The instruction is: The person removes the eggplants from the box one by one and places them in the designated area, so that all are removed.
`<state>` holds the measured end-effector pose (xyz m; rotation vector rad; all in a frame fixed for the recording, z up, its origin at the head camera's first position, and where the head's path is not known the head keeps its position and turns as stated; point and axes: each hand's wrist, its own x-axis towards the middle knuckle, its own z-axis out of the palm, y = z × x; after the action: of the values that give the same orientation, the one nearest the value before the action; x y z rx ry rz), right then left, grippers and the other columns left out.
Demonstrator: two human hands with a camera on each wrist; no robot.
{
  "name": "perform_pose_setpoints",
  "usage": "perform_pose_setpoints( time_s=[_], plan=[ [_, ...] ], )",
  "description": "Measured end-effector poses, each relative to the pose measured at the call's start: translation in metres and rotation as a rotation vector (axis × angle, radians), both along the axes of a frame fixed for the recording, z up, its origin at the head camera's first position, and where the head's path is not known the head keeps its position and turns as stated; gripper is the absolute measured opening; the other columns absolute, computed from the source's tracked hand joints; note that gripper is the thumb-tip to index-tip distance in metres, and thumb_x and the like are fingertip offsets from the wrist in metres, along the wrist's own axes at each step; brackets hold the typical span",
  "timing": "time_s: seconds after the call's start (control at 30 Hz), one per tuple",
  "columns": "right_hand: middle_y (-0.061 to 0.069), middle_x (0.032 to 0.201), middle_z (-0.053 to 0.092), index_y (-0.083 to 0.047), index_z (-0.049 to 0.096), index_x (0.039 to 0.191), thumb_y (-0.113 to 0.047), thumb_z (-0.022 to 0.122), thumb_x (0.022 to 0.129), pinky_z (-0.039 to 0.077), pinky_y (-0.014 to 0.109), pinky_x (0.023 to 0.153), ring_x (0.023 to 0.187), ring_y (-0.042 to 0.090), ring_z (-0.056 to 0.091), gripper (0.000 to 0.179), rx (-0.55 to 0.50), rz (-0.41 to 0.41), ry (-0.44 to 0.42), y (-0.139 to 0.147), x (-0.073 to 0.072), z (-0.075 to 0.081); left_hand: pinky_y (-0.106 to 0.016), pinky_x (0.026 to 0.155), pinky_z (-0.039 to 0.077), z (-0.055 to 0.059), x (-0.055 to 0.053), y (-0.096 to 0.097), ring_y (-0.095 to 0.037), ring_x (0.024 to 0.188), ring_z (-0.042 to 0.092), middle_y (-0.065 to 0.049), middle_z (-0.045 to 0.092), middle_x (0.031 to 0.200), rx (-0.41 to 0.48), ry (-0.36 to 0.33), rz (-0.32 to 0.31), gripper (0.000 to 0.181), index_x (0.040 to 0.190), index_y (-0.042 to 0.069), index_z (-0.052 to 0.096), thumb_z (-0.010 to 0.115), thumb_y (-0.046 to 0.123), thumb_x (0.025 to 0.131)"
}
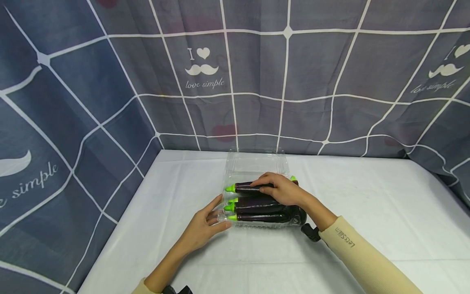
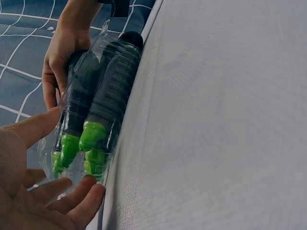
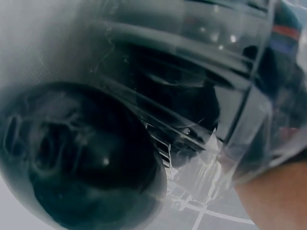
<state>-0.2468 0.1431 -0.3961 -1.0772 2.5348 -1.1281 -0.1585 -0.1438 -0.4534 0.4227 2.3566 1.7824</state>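
Your left hand (image 1: 205, 226) is at the left end of a clear plastic clamshell container (image 1: 257, 225), fingers spread fairly wide and touching that end, with the thumb at the near corner. Your right hand (image 1: 282, 190) reaches over the container from the right and holds the farthest left-pointing eggplant (image 1: 243, 187), forefinger over it and thumb on its near side; the right wrist view is blurred and dark, so you can only take that grip as likely.

The eggplants lie lengthwise in the container, dark and glossy. Four bright green caps (image 1: 229, 208) point left, toward your left hand, the nearest eggplant (image 1: 260, 218) lying along the front wall. A further green tip (image 1: 293, 178) points right, just beyond your right hand. The container's lid (image 1: 257, 163) stands open at the back.

All of this sits on a white tablecloth (image 1: 385, 228), before a grey-blue curtain (image 1: 312, 65) with white grid lines. Your right sleeve (image 1: 367, 255) is beige, with dark lettering.
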Motion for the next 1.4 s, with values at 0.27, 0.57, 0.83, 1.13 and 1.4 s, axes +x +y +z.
perform_pose_setpoints(
  time_s=[0.27,0.57,0.83,1.13,1.4],
  plan=[
    [0.009,0.119,0.059,-0.008,0.071,0.123,-0.001,0.053,0.101,0.05,0.04,0.084,0.103,0.023,0.058,0.029,-0.015,-0.009,-0.011,-0.0008,0.0007,0.0006,-0.032,0.102,0.046,0.0003,-0.0009,0.0008,-0.036,0.132,0.046,-0.01,0.028,0.159,0.001,-0.008,0.003,0.088,0.156,0.007,0.028,0.079,0.021,0.086],
    [0.009,0.118,0.06,-0.006,0.069,0.124,-0.003,0.056,0.099,0.049,0.042,0.087,0.106,0.025,0.058,0.029,-0.034,-0.038,-0.042,-0.0008,0.0011,0.0004,-0.032,0.102,0.046,0.0001,-0.0007,0.0004,-0.035,0.132,0.046,-0.013,0.027,0.159,0.006,-0.004,-0.006,0.088,0.156,0.007,0.027,0.079,0.02,0.087],
    [0.007,0.122,0.062,-0.01,0.069,0.126,-0.016,0.069,0.093,0.047,0.048,0.098,0.116,0.027,0.056,0.033,-0.01,-0.078,-0.1,-0.0013,-0.0024,0.0001,-0.032,0.102,0.046,0.001,0.0001,0.0003,-0.035,0.133,0.045,-0.011,0.028,0.159,-0.004,-0.009,0.001,0.088,0.156,0.007,0.027,0.079,0.021,0.087],
    [0.012,0.128,0.062,-0.005,0.066,0.128,-0.003,0.068,0.091,0.042,0.053,0.104,0.125,0.034,0.051,0.037,-0.06,-0.062,-0.128,0.0005,-0.006,-0.0013,-0.033,0.103,0.045,0.0006,0.0004,0.0,-0.035,0.134,0.044,-0.011,0.028,0.159,-0.016,0.004,-0.002,0.087,0.156,0.007,0.028,0.079,0.022,0.087],
    [0.013,0.13,0.061,-0.004,0.065,0.129,-0.001,0.065,0.092,0.042,0.053,0.105,0.127,0.035,0.05,0.037,-0.068,-0.049,-0.122,0.0006,-0.0056,-0.0009,-0.033,0.103,0.045,-0.0003,-0.0001,-0.0002,-0.036,0.134,0.044,-0.011,0.028,0.159,-0.012,0.01,-0.005,0.087,0.156,0.008,0.028,0.079,0.021,0.087]
  ],
)
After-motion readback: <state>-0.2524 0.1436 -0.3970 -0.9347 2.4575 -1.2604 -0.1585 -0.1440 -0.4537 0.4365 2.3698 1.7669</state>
